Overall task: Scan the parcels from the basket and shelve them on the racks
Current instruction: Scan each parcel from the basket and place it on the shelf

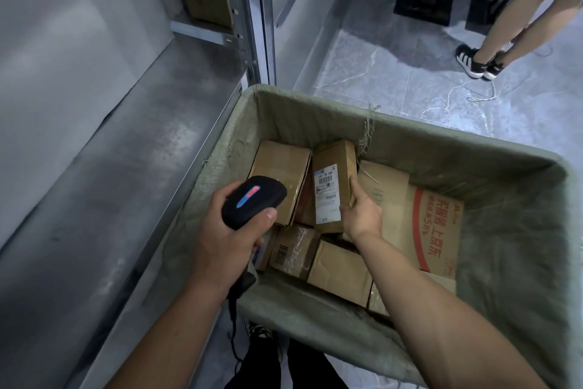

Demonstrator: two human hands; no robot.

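several boxes [339, 269] in the basket [441, 139]; left fingers [268, 215] round scanner [252, 198], right fingers [344, 209] round upright parcel [332, 164]

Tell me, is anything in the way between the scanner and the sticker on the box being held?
Nothing visible is. The left hand holds the scanner just left of the box, which the right hand grips in the basket. Its label faces up, barcode showing, with only open air between them.
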